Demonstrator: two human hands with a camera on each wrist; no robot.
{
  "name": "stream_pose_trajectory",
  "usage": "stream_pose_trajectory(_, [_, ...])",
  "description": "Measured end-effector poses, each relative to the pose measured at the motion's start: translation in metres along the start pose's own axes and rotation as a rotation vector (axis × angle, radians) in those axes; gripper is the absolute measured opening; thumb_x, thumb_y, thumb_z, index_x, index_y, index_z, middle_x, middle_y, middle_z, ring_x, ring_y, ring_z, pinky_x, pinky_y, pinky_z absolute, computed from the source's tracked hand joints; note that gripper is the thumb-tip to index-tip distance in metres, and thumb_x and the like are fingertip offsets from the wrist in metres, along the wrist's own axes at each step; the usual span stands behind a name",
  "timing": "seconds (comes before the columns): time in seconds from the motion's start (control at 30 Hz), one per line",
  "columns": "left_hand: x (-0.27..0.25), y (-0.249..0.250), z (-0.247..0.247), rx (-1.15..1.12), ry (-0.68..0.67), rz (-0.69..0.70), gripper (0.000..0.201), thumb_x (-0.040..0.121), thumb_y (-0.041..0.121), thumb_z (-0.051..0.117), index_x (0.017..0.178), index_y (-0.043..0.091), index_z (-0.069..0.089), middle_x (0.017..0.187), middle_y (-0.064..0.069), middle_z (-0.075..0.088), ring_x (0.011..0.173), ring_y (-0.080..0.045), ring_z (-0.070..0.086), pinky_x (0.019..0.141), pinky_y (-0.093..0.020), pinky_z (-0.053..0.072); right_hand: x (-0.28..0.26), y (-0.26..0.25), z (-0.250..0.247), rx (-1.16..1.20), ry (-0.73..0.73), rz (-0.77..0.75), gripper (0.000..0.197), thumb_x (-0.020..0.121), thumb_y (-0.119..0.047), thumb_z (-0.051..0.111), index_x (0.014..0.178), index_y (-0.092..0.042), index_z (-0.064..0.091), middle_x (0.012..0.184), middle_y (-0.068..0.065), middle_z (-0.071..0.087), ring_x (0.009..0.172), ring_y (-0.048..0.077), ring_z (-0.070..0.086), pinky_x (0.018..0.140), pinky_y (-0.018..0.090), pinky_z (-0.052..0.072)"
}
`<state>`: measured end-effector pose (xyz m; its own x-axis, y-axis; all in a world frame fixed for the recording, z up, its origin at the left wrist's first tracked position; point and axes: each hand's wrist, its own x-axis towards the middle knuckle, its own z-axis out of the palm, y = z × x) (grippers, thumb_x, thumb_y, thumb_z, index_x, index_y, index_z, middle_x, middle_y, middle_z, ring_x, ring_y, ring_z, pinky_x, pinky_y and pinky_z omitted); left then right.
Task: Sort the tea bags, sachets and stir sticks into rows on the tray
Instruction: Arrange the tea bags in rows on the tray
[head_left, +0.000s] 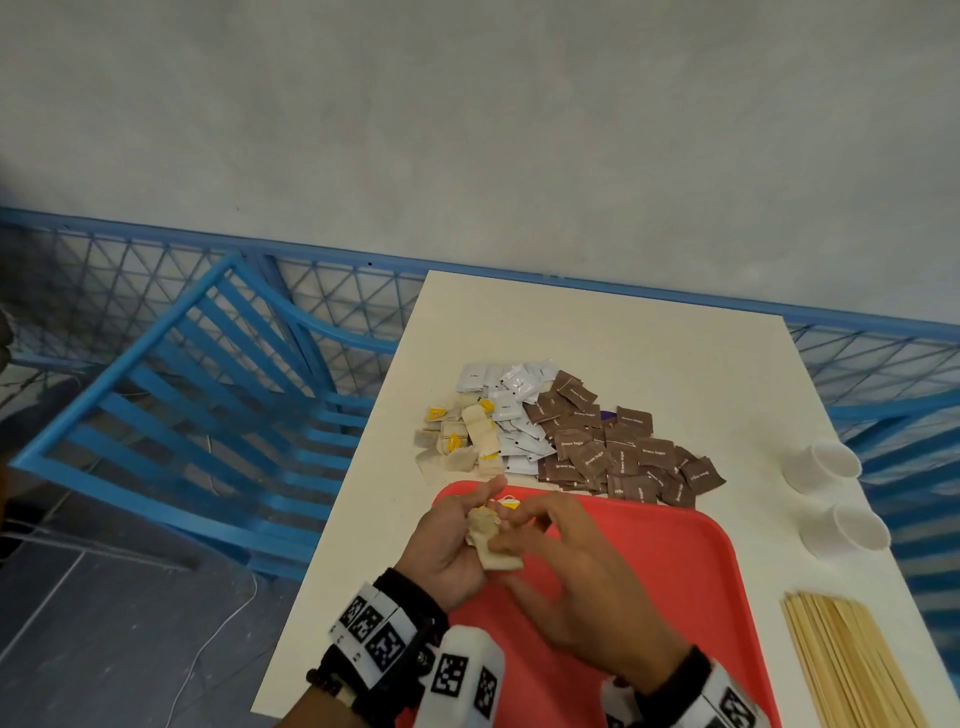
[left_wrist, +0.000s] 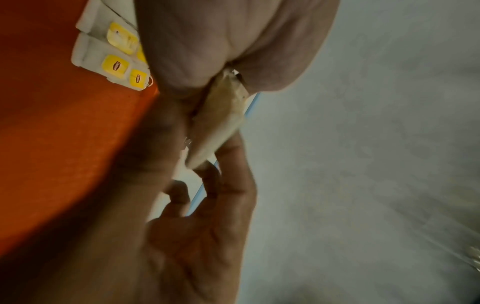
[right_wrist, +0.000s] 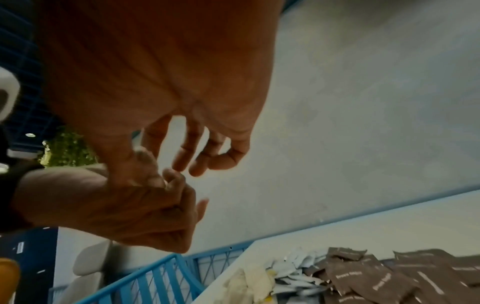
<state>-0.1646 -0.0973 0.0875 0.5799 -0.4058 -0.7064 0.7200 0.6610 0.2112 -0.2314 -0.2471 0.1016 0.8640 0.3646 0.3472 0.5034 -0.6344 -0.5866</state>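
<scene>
Plain grey wall (head_left: 519, 130) fills the whole top half, kinda concrete looking. A blue mesh fence (head_left: 119, 270) runs along its base. There's a blue slatted chair (head_left: 197, 415) left of the white table (head_left: 649, 353), sitting on a grey floor (head_left: 104, 649) with a thin white cable (head_left: 218, 634).

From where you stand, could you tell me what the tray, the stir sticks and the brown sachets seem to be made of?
Tray: likely moulded plastic, red, smooth matte, rounded rim.
Stir sticks: probably wood, pale, thin flat strips.
Brown sachets: apparently matte paper, creased, printed white lettering.
</scene>
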Motion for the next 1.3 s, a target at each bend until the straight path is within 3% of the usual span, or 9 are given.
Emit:
stream_pose_trajectory(0.17, [0.000, -0.003, 0.001, 0.047, 0.135, 0.200, 0.022, 0.103, 0.002, 0.038, 0.115, -0.002, 0.057, 0.071, -0.011, 0.047, 0.059, -0.017, 0.050, 0.055, -0.029, 0.053, 0.017, -0.011, -0.014, 0.515, 0.147, 0.400, 0.015, 0.094, -0.032, 0.064, 0.087, -0.027, 0.076, 0.077, -0.011, 0.069, 0.068, 0.003, 0.057, 0.063, 0.017, 0.042])
stream_pose_trajectory(0.27, [-0.008, 0.008, 0.000, 0.096, 0.065, 0.252, 0.021, 0.106, 0.018, 0.041, 0.107, 0.002, 0.054, 0.053, 0.002, 0.032, 0.036, -0.005, 0.030, 0.031, -0.017, 0.029, 0.025, -0.008, -0.025, 0.796, 0.069, 0.623, 0.016, 0.093, -0.024, 0.064, 0.085, -0.017, 0.076, 0.066, 0.002, 0.063, 0.061, 0.012, 0.049, 0.057, 0.023, 0.039])
stream_pose_trajectory(0.43, [-0.028, 0.026, -0.009, 0.277, -0.065, 0.263, 0.035, 0.098, 0.037, 0.051, 0.101, 0.004, 0.059, 0.062, 0.002, 0.032, 0.039, -0.003, 0.027, 0.031, -0.015, 0.024, 0.030, -0.002, -0.027, 0.963, 0.065, 0.698, 0.028, 0.085, -0.027, 0.068, 0.094, -0.001, 0.072, 0.072, 0.008, 0.063, 0.061, 0.010, 0.052, 0.055, 0.022, 0.039])
stream_pose_trajectory(0.7, [-0.039, 0.033, -0.018, 0.471, -0.039, 0.361, 0.046, 0.083, 0.043, 0.065, 0.104, 0.003, 0.064, 0.057, 0.006, 0.022, 0.043, -0.004, 0.020, 0.037, -0.016, 0.021, 0.035, 0.006, -0.030, 1.270, 0.214, 0.690, 0.051, 0.060, -0.042, 0.091, 0.091, -0.005, 0.073, 0.073, 0.007, 0.062, 0.058, 0.011, 0.054, 0.050, 0.020, 0.044])
stream_pose_trajectory(0.8, [-0.053, 0.026, -0.011, 0.785, -0.125, 0.459, 0.048, 0.081, 0.048, 0.067, 0.105, 0.007, 0.072, 0.069, -0.002, 0.021, 0.050, -0.008, 0.018, 0.042, -0.020, 0.023, 0.036, 0.006, -0.029, 1.204, 0.167, 0.690, 0.054, 0.065, -0.040, 0.086, 0.096, 0.001, 0.071, 0.076, 0.008, 0.063, 0.059, 0.011, 0.054, 0.050, 0.020, 0.043])
stream_pose_trajectory(0.9, [-0.064, 0.019, 0.002, 0.918, -0.214, 0.500, 0.029, 0.084, 0.038, 0.071, 0.077, 0.009, 0.067, 0.065, 0.001, 0.041, 0.047, -0.008, 0.024, 0.043, -0.022, 0.027, 0.034, 0.004, -0.022, 1.173, 0.142, 0.703, 0.041, 0.077, -0.032, 0.081, 0.095, 0.002, 0.070, 0.075, 0.008, 0.062, 0.059, 0.011, 0.053, 0.051, 0.021, 0.041])
stream_pose_trajectory(1.07, [-0.063, 0.018, 0.002, 0.932, -0.069, 0.529, 0.031, 0.090, 0.019, 0.071, 0.060, 0.015, 0.063, 0.058, 0.002, 0.046, 0.044, -0.006, 0.032, 0.041, -0.021, 0.027, 0.023, 0.008, -0.004, 0.823, 0.221, 0.736, 0.020, 0.088, -0.025, 0.070, 0.102, -0.010, 0.069, 0.075, -0.003, 0.069, 0.063, 0.010, 0.059, 0.057, 0.023, 0.044])
stream_pose_trajectory(1.17, [-0.059, 0.019, -0.005, 0.872, 0.033, 0.455, 0.031, 0.089, 0.020, 0.071, 0.061, 0.012, 0.062, 0.052, 0.004, 0.040, 0.042, -0.006, 0.029, 0.040, -0.020, 0.025, 0.004, 0.012, 0.013, 0.186, 0.373, 0.476, 0.026, 0.090, -0.025, 0.067, 0.116, -0.024, 0.063, 0.096, -0.013, 0.067, 0.085, 0.006, 0.062, 0.072, 0.016, 0.048])
stream_pose_trajectory(1.3, [-0.053, 0.016, -0.010, 0.824, 0.077, 0.388, 0.033, 0.089, 0.019, 0.071, 0.058, 0.013, 0.063, 0.052, 0.001, 0.040, 0.041, -0.006, 0.029, 0.039, -0.020, 0.022, -0.004, 0.005, 0.024, 0.073, 0.173, 0.182, 0.033, 0.090, -0.038, 0.064, 0.121, -0.028, 0.063, 0.118, -0.013, 0.058, 0.112, 0.008, 0.054, 0.093, 0.029, 0.047])
